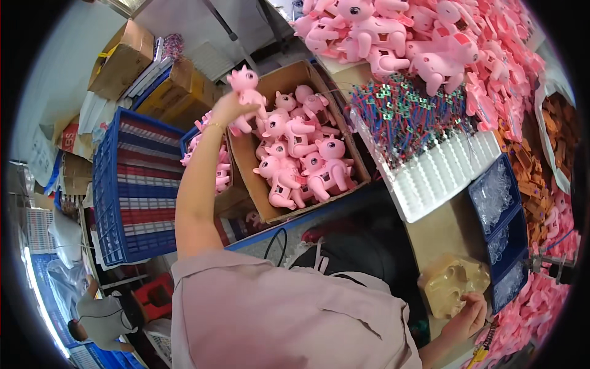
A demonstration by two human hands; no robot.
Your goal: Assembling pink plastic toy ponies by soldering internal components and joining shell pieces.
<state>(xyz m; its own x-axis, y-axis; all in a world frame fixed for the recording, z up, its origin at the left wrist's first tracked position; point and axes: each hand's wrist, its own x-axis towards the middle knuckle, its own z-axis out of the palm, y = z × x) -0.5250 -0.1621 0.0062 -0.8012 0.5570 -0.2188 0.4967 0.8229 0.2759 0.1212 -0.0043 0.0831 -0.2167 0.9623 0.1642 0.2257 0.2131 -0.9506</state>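
Note:
My left hand [226, 112] is closed round a pink toy pony [247, 86], held upright over the left edge of a cardboard box [246, 163]. Several finished-looking pink toy ponies [299, 135] lie in that box, heads facing various ways. At the lower right, my right hand [470, 315] has its fingers curled together at the edge of a translucent amber holding block [448, 277] with pony-shaped hollows. Whatever its fingertips pinch, if anything, is too small to make out.
Pink toy bodies [375, 31] heap at the top right. Wired circuit boards [405, 114] lie on a ridged white tray [442, 178]. Blue bins [491, 197] hold small clear parts. Orange pieces [525, 184] lie farther right. A blue crate [110, 190] stands left; another person [104, 323] is lower left.

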